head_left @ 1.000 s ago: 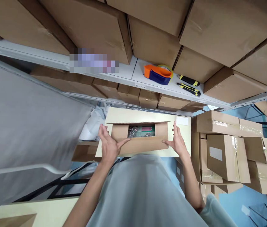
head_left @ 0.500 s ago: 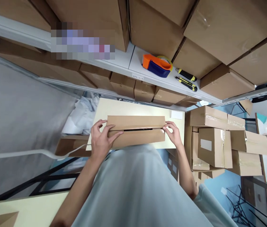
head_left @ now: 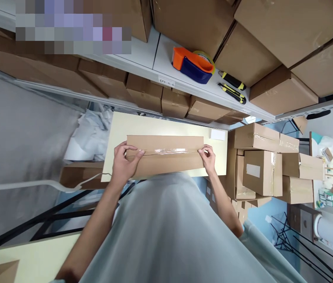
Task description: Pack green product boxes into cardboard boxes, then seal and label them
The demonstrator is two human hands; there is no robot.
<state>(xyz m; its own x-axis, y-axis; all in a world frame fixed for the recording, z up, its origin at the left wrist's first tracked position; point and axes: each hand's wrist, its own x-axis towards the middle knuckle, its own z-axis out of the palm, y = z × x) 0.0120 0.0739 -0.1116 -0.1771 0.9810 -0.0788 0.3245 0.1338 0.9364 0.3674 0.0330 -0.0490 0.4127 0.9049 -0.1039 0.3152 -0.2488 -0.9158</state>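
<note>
A long, narrow cardboard box lies crosswise on the pale table in front of me. Its two top flaps meet along a lengthwise seam. A shiny strip of clear tape runs along the middle of that seam. My left hand grips the box's left end, its thumb pressed by the seam and its fingers at the edge. At the right end, my right hand pinches thumb and fingers together on the seam. Whether a tape end lies under its fingertips, I cannot tell.
Above the pale table a white shelf bears an orange and blue tape dispenser, two utility knives and large boxes. Stacked cartons stand at the right. Crumpled white sheeting and a white hose are at the left.
The dark gap between the flaps has closed, and shiny tape now shows along the seam. My right fingers have drawn together at the box's right end. The view has shifted slightly.
</note>
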